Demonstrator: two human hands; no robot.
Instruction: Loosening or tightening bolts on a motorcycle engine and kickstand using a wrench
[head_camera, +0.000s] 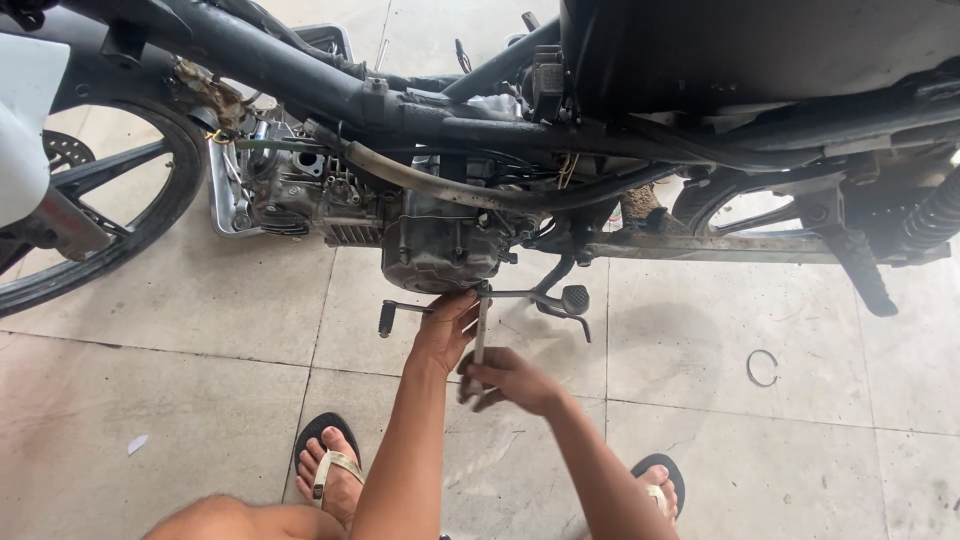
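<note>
With the left hand (445, 330) pressed against the engine case (440, 250) at twelve o'clock, the right hand (505, 380), clamped on the wrench (481, 335), should turn squarely.

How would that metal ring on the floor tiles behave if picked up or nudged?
The ring looks like thin wire with a gap, so probably light and a little springy. It lies flat on the smooth floor, so a nudge would likely slide it rather than roll it. Being so thin, it may be fiddly to pinch up.
</note>
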